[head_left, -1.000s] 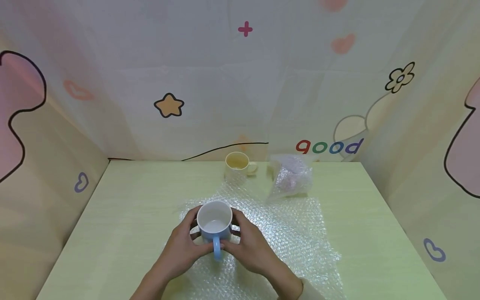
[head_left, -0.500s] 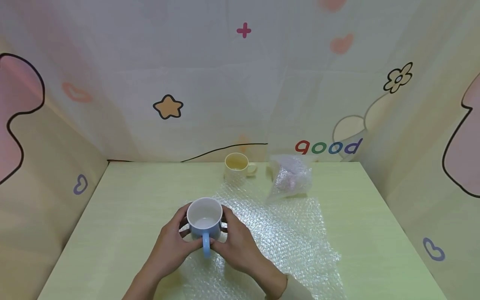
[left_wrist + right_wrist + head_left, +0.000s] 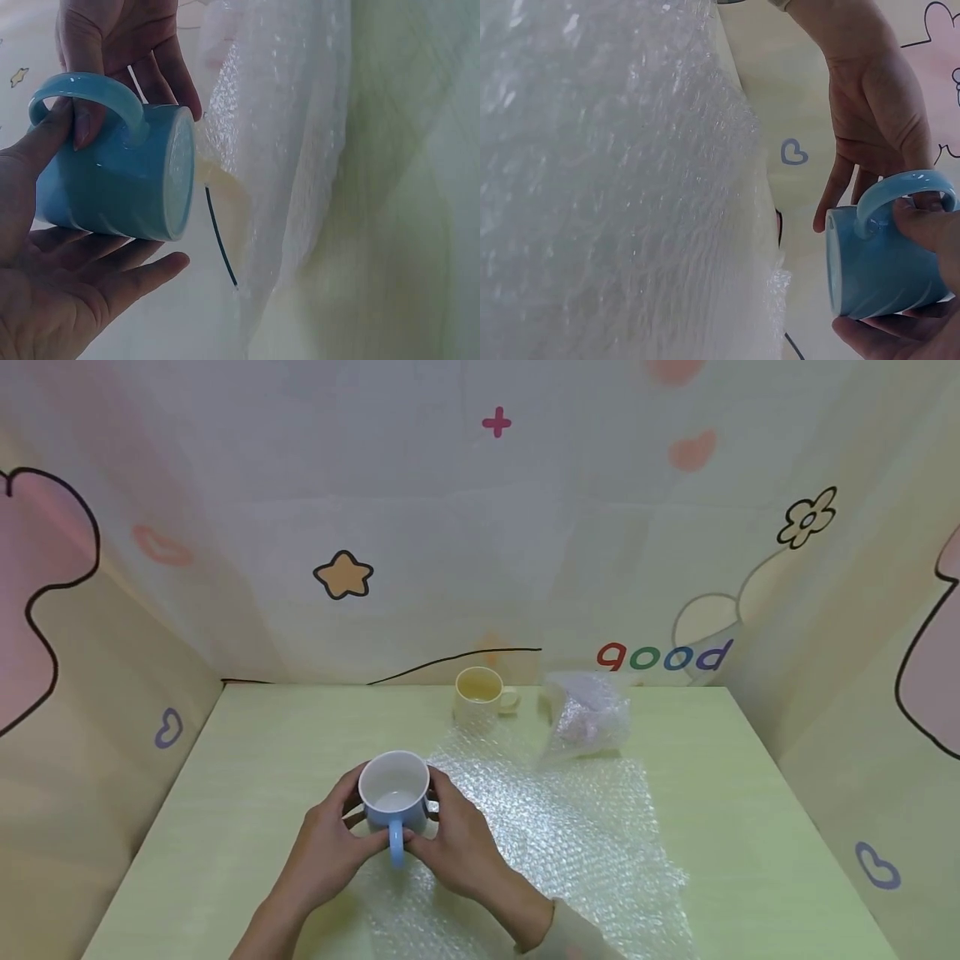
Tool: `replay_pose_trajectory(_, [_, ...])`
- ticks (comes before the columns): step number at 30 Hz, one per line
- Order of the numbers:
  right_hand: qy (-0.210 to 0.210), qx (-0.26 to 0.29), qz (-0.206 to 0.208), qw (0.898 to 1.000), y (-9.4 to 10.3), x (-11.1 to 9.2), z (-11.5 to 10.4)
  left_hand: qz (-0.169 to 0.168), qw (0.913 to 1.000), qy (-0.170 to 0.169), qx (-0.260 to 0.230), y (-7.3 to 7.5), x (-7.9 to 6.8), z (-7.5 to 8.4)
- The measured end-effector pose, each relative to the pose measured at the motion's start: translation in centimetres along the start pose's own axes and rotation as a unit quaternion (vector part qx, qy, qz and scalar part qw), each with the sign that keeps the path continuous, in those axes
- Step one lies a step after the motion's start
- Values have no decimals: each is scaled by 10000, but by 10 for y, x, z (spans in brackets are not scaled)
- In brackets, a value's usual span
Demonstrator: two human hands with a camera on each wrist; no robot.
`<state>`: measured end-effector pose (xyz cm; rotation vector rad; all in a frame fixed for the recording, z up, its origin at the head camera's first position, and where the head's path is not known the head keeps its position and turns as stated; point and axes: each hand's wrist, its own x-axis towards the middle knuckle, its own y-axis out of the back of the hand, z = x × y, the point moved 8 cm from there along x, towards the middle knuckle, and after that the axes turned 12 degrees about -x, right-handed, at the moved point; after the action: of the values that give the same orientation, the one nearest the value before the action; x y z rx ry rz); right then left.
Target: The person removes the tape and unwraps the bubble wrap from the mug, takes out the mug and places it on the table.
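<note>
Blue mug (image 3: 394, 802) moved L btwn hands (image 3: 324, 850).

Soft, rather dim light greys the curtain (image 3: 420, 485) before me. The wrap (image 3: 555, 835) glitters with white glare, the mug (image 3: 112, 180) carries pale highlights, and soft-edged shadows dull the table (image 3: 225, 777). Both wrist views look darker and hazier.
</note>
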<state>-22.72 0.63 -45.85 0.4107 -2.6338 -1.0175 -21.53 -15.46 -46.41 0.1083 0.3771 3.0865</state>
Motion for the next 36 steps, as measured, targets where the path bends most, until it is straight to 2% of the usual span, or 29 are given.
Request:
replay_pose_trajectory(10, [5,-26,76,10000,-6,12,-9,234,9960,-315,805,19,4,0])
replay_pose_trajectory(18, [-153,-26,38,9999,-15,25,-15,352,9924,-175,1166,33,5,1])
replay_pose_trajectory(23, [-220,8,24,9998,-24,34,-17,385,9928,-151,1122,42,8,-2])
replay_pose_trajectory(32, [-380,28,46,9993,-37,49,-15,231,9975,67,659,54,21,-17])
replay_pose_trajectory(36, [-379,-71,48,9992,-41,56,-16,212,9984,55,522,58,27,-20])
